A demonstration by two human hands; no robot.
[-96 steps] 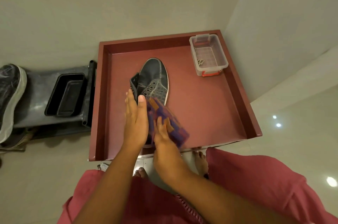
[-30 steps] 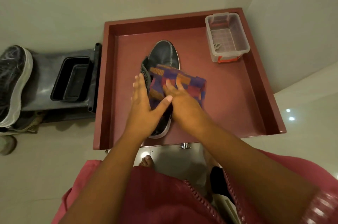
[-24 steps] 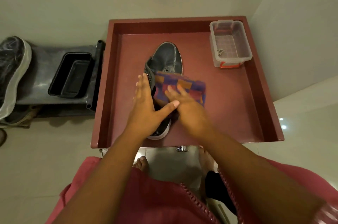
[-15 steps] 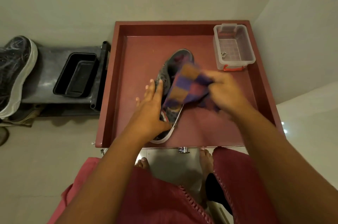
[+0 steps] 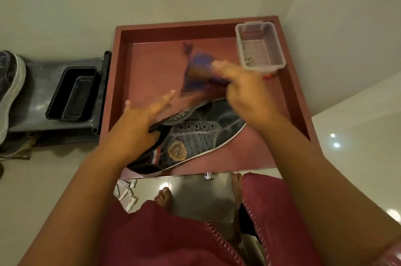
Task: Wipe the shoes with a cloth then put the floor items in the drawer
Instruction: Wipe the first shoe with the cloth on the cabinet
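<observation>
A dark grey sneaker point(image 5: 195, 135) lies on its side in the open red drawer point(image 5: 109, 100), toe pointing right and heel at the drawer's front edge. My left hand point(image 5: 138, 126) holds it at the collar, thumb in the opening and fingers stretched behind the tongue. My right hand point(image 5: 245, 92) grips a purple and orange checked cloth point(image 5: 199, 72), which hangs blurred above the drawer floor, just beyond the shoe. A second dark shoe point(image 5: 10, 92) with a white sole rests at the far left on a grey rack point(image 5: 43, 83).
A clear plastic box point(image 5: 260, 48) stands in the drawer's back right corner. A black tray point(image 5: 71, 94) sits on the rack. Several small white items point(image 5: 127, 192) lie on the floor under the drawer front, near my bare feet point(image 5: 165, 198). Walls close the back and right.
The shoe has been turned from upright with its toe to the back onto its side, toe to the right. My right hand lifted the cloth off it, toward the back of the drawer.
</observation>
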